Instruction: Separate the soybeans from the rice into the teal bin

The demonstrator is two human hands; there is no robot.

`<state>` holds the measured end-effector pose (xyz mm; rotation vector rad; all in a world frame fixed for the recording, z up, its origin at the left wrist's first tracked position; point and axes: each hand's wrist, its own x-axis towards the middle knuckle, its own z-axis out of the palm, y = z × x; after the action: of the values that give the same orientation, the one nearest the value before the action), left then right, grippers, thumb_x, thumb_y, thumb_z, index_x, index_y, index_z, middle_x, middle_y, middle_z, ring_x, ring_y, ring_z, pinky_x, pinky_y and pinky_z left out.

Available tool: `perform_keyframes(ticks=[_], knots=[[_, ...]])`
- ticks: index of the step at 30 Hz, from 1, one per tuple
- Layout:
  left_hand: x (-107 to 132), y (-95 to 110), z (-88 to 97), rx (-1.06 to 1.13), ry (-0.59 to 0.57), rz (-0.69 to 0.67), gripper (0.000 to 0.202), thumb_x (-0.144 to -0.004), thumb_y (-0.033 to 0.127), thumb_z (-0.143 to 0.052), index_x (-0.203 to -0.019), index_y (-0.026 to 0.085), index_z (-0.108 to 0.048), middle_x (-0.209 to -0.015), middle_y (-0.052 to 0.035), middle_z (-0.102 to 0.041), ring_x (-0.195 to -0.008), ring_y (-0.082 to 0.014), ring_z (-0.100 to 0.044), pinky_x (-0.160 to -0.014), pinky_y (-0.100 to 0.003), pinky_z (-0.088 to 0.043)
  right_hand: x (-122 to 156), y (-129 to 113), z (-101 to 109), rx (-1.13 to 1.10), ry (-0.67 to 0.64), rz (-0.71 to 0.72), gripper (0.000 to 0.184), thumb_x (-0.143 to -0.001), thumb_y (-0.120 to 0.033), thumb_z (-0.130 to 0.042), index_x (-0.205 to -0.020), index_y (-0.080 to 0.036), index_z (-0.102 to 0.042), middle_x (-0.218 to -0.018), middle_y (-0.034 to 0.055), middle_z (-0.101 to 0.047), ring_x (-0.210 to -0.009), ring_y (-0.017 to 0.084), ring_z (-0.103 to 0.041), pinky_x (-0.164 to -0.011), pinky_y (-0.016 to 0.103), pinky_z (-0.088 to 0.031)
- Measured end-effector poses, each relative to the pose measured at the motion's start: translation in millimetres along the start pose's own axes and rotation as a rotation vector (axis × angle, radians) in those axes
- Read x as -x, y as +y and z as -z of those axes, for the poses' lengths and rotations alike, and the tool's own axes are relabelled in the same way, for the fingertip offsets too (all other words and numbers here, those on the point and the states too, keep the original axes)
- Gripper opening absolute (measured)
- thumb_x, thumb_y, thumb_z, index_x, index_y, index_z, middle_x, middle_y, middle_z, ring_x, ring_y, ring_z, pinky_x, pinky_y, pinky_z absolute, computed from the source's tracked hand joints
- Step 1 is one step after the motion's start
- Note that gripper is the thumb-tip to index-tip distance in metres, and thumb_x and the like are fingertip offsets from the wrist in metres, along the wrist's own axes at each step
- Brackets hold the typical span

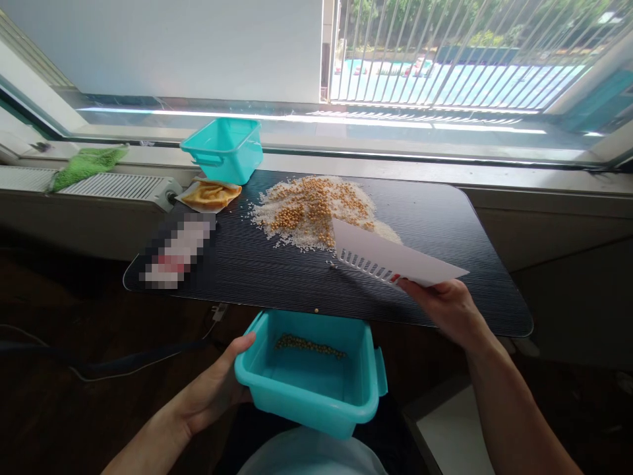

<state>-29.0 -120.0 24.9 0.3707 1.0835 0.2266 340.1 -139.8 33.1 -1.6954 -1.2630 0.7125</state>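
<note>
My left hand [213, 389] grips the left side of a teal plastic bin [316, 396], held just below the front edge of the black table [445, 218]. A thin row of soybeans [309, 345] lies inside the bin. My right hand [445, 307] is closed on a white slotted scoop [386, 256], whose toothed edge rests on the table beside a pile of white rice mixed with soybeans [314, 210]. One loose bean [316, 310] sits near the table's front edge.
A second teal bin [225, 148] stands at the table's back left corner, beside a yellow cloth [212, 194]. A blurred packet [178, 254] lies on the left of the table. A green cloth [84, 165] rests on the radiator under the window.
</note>
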Motion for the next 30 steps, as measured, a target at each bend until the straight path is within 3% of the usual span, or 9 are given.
perform_keyframes(ticks=[6,11,18,24,27,30], knots=[[-1.8,-0.9,1.0,0.003,0.000,-0.010,0.069,-0.082,0.063,-0.047,-0.136,0.019,-0.047,-0.120,-0.0122,-0.068,-0.106,-0.0310,-0.061,-0.086,-0.042,-0.049,3.5,-4.2,-4.9,0.037,-0.040,0.043,0.030,-0.073,-0.043,-0.071,-0.088,-0.018,-0.078,-0.090,0.0046,-0.076,-0.086,0.029,-0.071,-0.085,0.043,-0.057],[-2.1,-2.2,2.9,0.010,-0.009,-0.006,0.068,-0.083,0.062,-0.047,-0.135,0.018,-0.049,-0.117,-0.0122,-0.069,-0.105,-0.0305,-0.062,-0.087,-0.041,-0.049,9.0,-11.3,-17.1,0.045,-0.119,0.128,0.027,-0.079,-0.038,-0.066,-0.097,-0.020,-0.077,-0.093,0.0025,-0.076,-0.086,0.026,-0.071,-0.083,0.039,-0.058],[-2.8,-2.3,3.2,0.000,-0.037,-0.010,0.068,-0.082,0.062,-0.049,-0.133,0.016,-0.052,-0.106,-0.0118,-0.073,-0.097,-0.0289,-0.064,-0.086,-0.041,-0.049,32.2,-22.8,-27.1,0.036,-0.395,0.150,0.019,-0.082,-0.033,-0.064,-0.089,-0.021,-0.076,-0.083,0.0001,-0.076,-0.072,0.020,-0.070,-0.066,0.028,-0.059],[-2.9,-3.0,2.5,0.009,0.000,-0.007,0.068,-0.082,0.062,-0.048,-0.135,0.020,-0.050,-0.112,-0.0107,-0.072,-0.103,-0.0305,-0.063,-0.087,-0.042,-0.049,21.4,-19.6,-54.0,0.010,-0.047,0.146,0.023,-0.080,-0.033,-0.063,-0.093,-0.020,-0.077,-0.093,0.0025,-0.076,-0.083,0.026,-0.071,-0.077,0.036,-0.058],[-1.6,-2.6,0.7,0.013,-0.001,-0.001,0.070,-0.082,0.063,-0.047,-0.136,0.019,-0.048,-0.115,-0.0120,-0.070,-0.106,-0.0307,-0.062,-0.087,-0.042,-0.049,13.5,-17.7,-64.9,-0.010,0.080,0.079,0.023,-0.077,-0.035,-0.065,-0.087,-0.018,-0.077,-0.089,0.0048,-0.077,-0.080,0.027,-0.072,-0.073,0.035,-0.058],[-1.0,-2.0,0.0,0.008,-0.004,-0.004,0.072,-0.082,0.063,-0.047,-0.137,0.017,-0.047,-0.117,-0.0135,-0.070,-0.106,-0.0310,-0.062,-0.086,-0.041,-0.049,9.4,-14.4,-61.7,0.023,0.219,0.000,0.024,-0.074,-0.036,-0.067,-0.080,-0.016,-0.077,-0.080,0.0060,-0.076,-0.072,0.026,-0.071,-0.066,0.032,-0.057]])
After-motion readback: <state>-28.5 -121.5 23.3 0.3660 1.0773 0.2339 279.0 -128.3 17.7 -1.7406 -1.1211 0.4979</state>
